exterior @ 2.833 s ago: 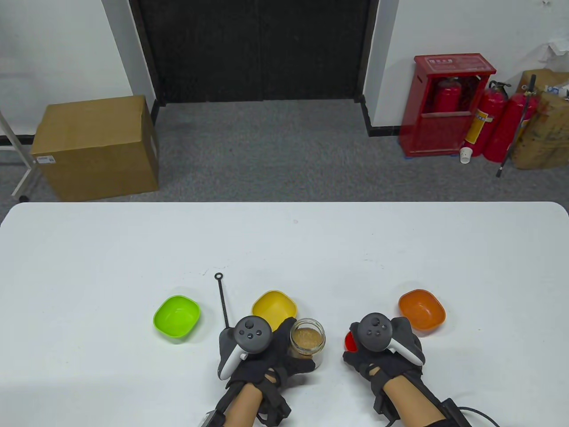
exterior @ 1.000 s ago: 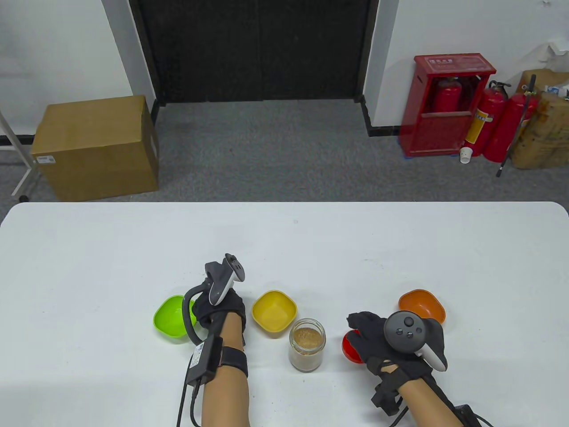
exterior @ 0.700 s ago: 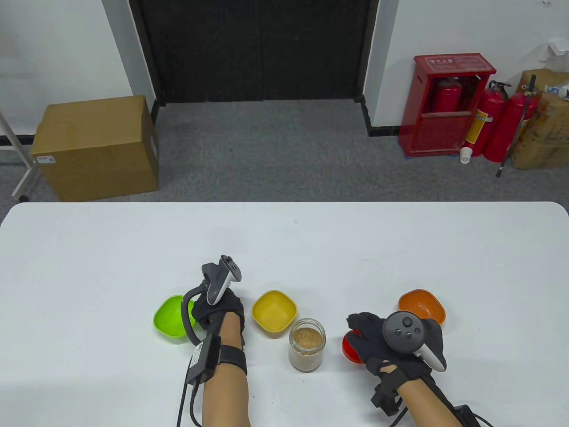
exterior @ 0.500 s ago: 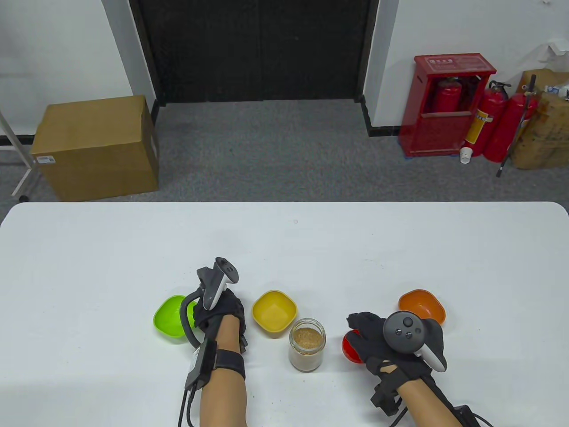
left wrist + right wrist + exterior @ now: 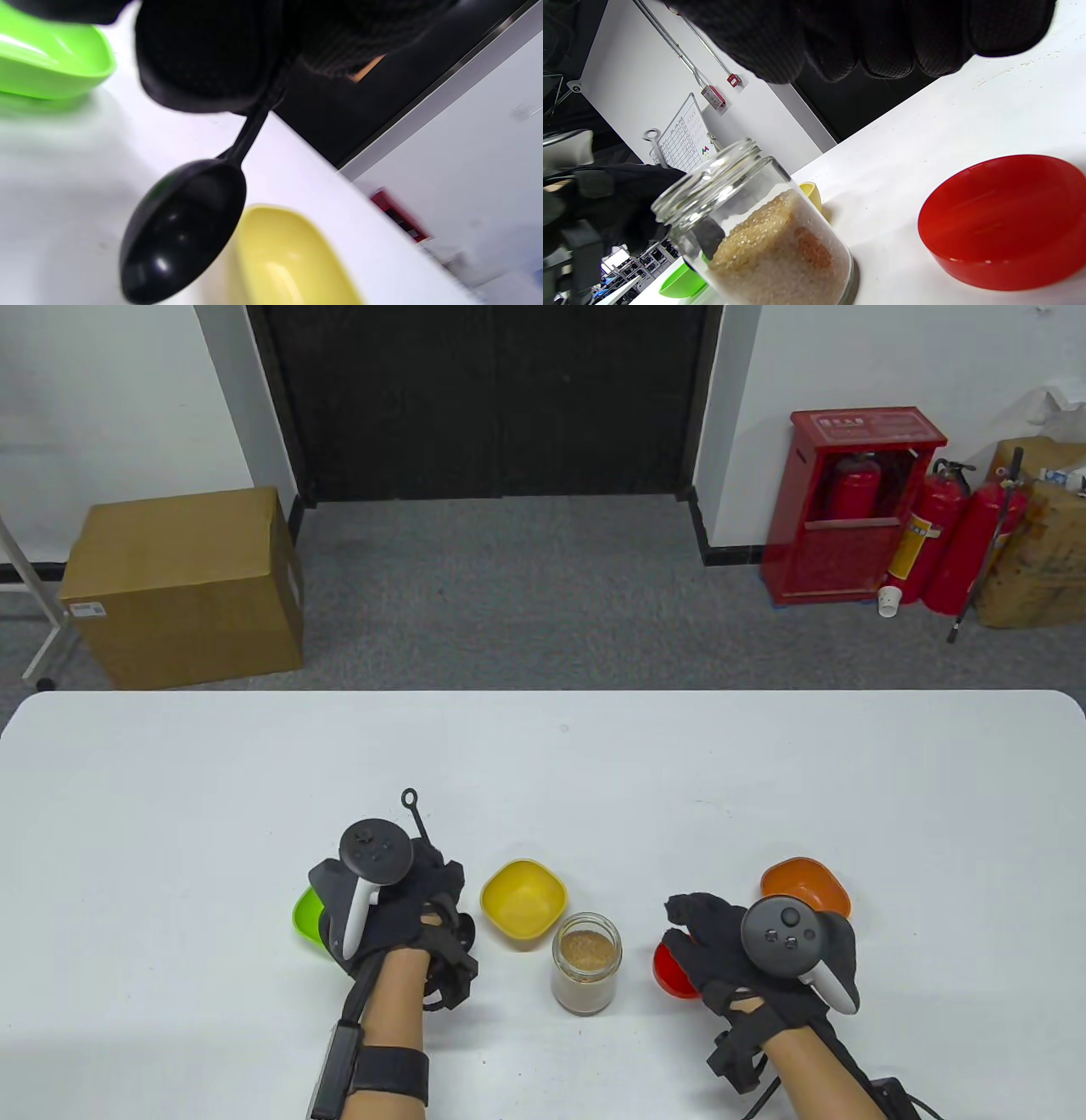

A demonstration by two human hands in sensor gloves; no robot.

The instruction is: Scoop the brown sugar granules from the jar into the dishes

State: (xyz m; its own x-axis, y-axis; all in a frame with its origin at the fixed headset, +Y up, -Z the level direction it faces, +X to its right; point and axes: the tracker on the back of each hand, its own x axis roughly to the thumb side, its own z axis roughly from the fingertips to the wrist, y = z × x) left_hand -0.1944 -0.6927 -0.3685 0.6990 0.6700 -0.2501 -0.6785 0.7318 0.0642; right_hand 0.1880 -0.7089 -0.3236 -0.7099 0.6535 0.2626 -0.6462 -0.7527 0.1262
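Observation:
An open glass jar [image 5: 586, 963] of brown sugar stands near the table's front edge; it also shows in the right wrist view [image 5: 763, 237]. My left hand [image 5: 399, 908] grips a black spoon, whose ring-ended handle [image 5: 411, 799] sticks out beyond the hand. The spoon's bowl [image 5: 182, 228] is empty and hangs above the table beside the yellow dish [image 5: 288, 262], left of the jar. My right hand [image 5: 721, 937] holds nothing and hovers over a red lid-like dish [image 5: 668, 971], right of the jar. Yellow [image 5: 523, 897], green [image 5: 304, 914] and orange [image 5: 802, 881] dishes are empty.
The green dish is half hidden under my left hand. The orange dish sits just behind my right hand. The white table [image 5: 543, 763] reaches far behind the dishes. A cardboard box [image 5: 182, 585] and red fire extinguishers [image 5: 950, 543] stand on the floor beyond.
My left hand has turned over so its tracker faces up, and it has lifted the spoon off the table; the handle end now pokes out behind it. The right hand barely moved.

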